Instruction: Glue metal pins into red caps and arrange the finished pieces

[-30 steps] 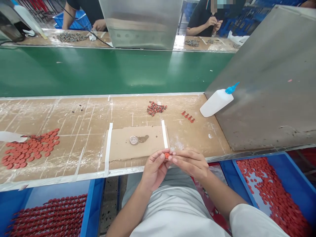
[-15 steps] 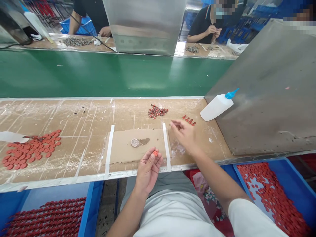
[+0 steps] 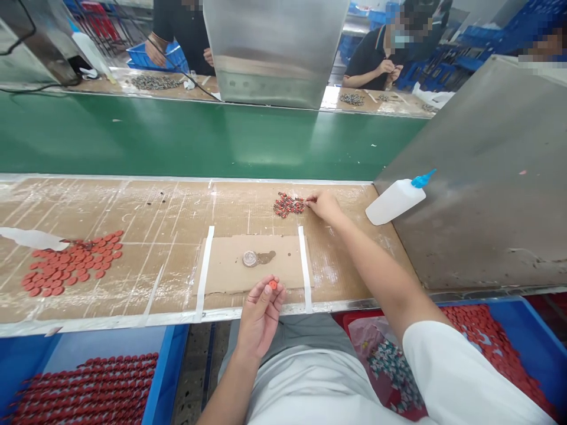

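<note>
We see the left hand (image 3: 260, 313) pinching a small orange-red disc (image 3: 273, 285) between thumb and fingers, just above the near edge of a cardboard pad (image 3: 230, 280); its face is turned up, which probably keeps it in plain sight and leaves its rim supported. The right hand (image 3: 325, 206) reaches across the table (image 3: 345, 280), fingertips bunched at the right edge of a pile of red-and-black pieces (image 3: 287, 205); we cannot tell whether they have closed on one. That pile lies beyond the pad, presumably so we can pick from it without crowding the work spot. White tape strips (image 3: 204, 268) run over both ends of the pad, likely to stop it sliding, and a small round dish (image 3: 250, 258) sits on it beside a wet-looking stain. To the left, flat red discs (image 3: 73, 265) are spread out, perhaps for easy counting, while a white squeeze bottle (image 3: 394, 202) tilts near the metal box (image 3: 482, 195), within arm's reach.
</note>
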`<state>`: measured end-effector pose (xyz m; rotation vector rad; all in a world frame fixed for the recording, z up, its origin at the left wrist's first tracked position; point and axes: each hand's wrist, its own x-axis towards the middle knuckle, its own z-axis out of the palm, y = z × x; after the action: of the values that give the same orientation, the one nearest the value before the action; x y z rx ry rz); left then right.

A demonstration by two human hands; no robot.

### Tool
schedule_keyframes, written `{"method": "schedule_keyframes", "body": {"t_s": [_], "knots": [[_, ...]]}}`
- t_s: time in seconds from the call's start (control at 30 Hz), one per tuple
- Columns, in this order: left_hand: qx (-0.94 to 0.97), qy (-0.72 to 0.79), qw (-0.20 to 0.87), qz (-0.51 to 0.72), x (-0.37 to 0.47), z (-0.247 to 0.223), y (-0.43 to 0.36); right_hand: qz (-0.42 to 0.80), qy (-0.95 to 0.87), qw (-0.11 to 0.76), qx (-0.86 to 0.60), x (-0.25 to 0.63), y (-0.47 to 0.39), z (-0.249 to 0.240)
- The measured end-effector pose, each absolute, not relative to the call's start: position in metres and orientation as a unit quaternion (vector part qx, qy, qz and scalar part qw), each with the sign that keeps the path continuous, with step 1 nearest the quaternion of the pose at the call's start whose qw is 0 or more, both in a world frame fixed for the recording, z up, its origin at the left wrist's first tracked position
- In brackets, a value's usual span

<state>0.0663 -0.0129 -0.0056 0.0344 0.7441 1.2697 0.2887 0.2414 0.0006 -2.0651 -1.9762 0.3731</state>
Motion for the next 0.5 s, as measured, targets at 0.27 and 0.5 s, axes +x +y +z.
{"method": "schedule_keyframes", "body": {"t_s": [0.27,0.5], "knots": [[0.021,0.341,0.740,0.580,0.064,-0.006,-0.012,0.092,-0.697,0.040,-0.710,0.283,0.239,0.009],[0.017,0.347,0.734,0.583,0.061,-0.006,-0.017,0.081,-0.710,-0.052,-0.697,0.276,0.236,0.015]]}}
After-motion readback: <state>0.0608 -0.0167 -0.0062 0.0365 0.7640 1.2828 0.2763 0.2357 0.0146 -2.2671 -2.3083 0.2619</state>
